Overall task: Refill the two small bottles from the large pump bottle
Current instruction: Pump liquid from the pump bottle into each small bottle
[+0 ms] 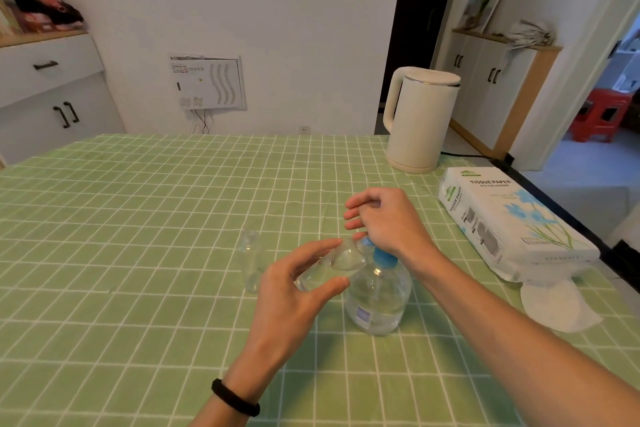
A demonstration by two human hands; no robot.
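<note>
Fingers of my left hand [294,284] grip a small clear plastic bottle [334,263], tilted at the large clear bottle's blue pump [382,257]. My right hand [384,222] rests on the pump, fingers loose. I judge the first fill underway. The second small clear bottle [251,263] stands on the green checked desk [138,253], yet to do.

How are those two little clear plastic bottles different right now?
The held small clear plastic bottle is lifted and tilted, mouth toward the blue pump of the large clear bottle; the standing small clear plastic bottle is upright on the green checked tablecloth. The left hand grips the held bottle; nothing touches the standing bottle. Both are transparent and similar in size.
</note>
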